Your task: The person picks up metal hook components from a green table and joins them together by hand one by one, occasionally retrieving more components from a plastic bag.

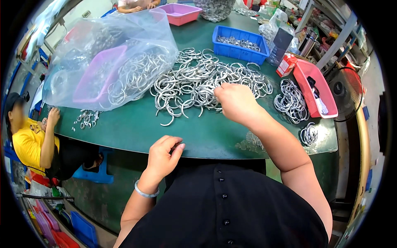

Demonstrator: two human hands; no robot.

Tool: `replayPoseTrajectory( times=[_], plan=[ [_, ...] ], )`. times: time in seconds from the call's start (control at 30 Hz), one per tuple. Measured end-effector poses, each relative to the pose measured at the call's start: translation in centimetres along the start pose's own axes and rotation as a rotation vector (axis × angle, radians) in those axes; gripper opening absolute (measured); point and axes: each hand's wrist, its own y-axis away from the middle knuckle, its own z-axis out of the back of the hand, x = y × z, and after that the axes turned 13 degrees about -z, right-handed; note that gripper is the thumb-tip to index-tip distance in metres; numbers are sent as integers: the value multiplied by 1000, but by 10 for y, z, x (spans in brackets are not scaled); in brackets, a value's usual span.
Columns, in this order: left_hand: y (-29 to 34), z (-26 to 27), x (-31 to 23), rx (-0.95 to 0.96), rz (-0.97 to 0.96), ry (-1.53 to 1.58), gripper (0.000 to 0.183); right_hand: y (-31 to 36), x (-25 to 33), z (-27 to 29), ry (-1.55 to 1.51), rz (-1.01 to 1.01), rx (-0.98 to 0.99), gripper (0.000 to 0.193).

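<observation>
A large heap of silvery open metal rings, shaped like bangles, spreads over the green table in front of me. My right hand reaches into the heap's right part with its fingers closed. What its fingertips grip among the rings is hidden. At the table's near edge is my left hand, its fingers curled and the thumb drawn in towards the index finger. Anything between those fingers is too small to make out. A pale bangle circles my left wrist.
Clear plastic sheeting covers rings and a pink tray at left. Behind the heap stands a blue bin of small metal parts. Right are ring bundles, a pink basket and a fan. A person in yellow sits left.
</observation>
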Motion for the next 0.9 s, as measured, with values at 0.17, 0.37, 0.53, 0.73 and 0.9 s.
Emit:
replayPoseTrajectory(
  times=[0.17,0.37,0.53,0.73,0.9],
  plan=[
    [0,-5,-1,8,1,21,11,-13,-2,7,4,-6,209,11],
    [1,-6,1,39,7,27,12,-17,-4,13,16,-39,225,8],
    [3,-4,1,46,-8,20,13,-20,4,13,77,-1,291,5],
    [5,-2,0,70,1,6,14,-31,4,20,196,-11,286,10],
    [4,-4,0,61,3,35,14,-37,-2,30,193,-61,286,13]
  ],
)
